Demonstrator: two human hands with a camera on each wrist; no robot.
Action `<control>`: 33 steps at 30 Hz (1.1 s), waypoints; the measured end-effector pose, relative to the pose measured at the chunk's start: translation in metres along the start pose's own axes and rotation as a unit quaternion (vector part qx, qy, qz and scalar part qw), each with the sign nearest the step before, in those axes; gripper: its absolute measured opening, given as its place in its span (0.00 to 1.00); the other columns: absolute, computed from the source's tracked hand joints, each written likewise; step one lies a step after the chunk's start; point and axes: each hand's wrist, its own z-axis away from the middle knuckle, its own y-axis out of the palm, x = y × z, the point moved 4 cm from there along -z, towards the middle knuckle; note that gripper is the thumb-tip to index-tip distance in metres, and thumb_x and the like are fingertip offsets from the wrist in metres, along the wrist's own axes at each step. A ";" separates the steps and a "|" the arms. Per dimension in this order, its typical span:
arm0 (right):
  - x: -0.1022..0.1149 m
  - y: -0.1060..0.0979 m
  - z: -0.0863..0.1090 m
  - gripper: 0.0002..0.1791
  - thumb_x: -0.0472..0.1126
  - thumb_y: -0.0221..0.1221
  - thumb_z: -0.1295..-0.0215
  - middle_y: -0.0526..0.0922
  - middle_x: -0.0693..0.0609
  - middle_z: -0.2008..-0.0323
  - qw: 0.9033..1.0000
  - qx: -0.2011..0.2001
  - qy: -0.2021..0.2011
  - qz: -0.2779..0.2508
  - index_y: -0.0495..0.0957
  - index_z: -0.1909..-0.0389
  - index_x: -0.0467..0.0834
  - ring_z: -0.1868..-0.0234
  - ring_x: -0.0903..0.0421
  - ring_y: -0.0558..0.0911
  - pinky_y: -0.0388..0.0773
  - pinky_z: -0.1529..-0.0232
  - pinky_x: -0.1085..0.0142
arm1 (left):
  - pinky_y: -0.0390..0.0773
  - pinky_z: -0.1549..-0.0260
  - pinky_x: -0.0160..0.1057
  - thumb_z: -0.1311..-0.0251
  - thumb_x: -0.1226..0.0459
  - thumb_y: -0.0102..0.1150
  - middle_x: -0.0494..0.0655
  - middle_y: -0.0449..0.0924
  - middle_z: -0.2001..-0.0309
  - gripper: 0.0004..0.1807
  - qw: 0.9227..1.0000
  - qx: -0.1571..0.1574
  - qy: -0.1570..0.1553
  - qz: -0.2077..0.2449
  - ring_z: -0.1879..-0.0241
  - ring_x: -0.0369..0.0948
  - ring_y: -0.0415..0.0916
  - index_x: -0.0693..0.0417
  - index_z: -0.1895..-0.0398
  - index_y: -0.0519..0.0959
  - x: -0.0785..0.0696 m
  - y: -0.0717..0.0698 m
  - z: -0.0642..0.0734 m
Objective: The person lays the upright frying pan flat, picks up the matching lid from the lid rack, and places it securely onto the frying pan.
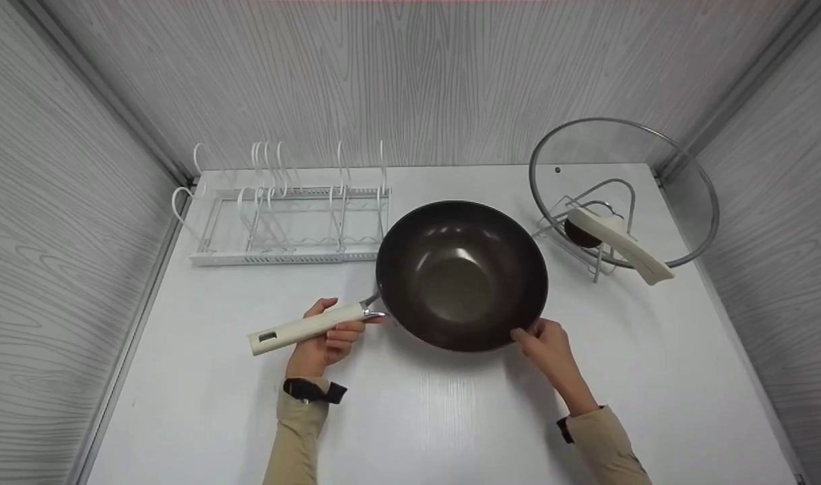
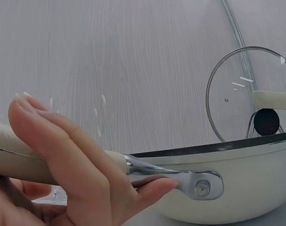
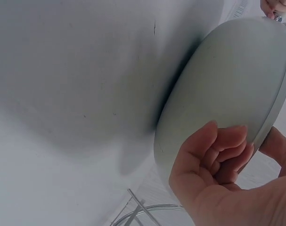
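A deep wok (image 1: 461,276), dark inside and cream outside, sits at the middle of the head view with its handle (image 1: 306,329) pointing left. My left hand (image 1: 326,343) grips that cream handle near its metal joint, and one finger lies along the metal bracket (image 2: 206,186) in the left wrist view. My right hand (image 1: 548,347) pinches the near right rim, thumb on the inside. In the right wrist view the other fingers (image 3: 230,136) curl against the cream outer wall (image 3: 227,80). Close under the wok's base lies the white table, with a dark shadow between.
A white wire rack (image 1: 275,257) with upright hoops stands at the back left. At the back right, a glass lid (image 1: 679,202) with a metal rim leans on a wire stand (image 1: 595,273); its cream handle (image 1: 629,249) faces forward. Grey wood-grain walls (image 1: 410,81) enclose the table (image 1: 423,431).
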 end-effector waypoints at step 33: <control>-0.002 -0.014 -0.010 0.21 0.40 0.55 0.29 0.76 0.51 0.85 0.998 0.055 0.003 0.020 0.77 0.84 0.37 0.81 0.57 0.76 0.76 0.76 0.68 | 0.61 0.87 0.24 0.28 0.68 0.47 0.40 0.54 0.79 0.14 0.990 -0.018 0.141 -0.015 0.83 0.30 0.52 0.77 0.54 0.70 0.007 -0.027 0.002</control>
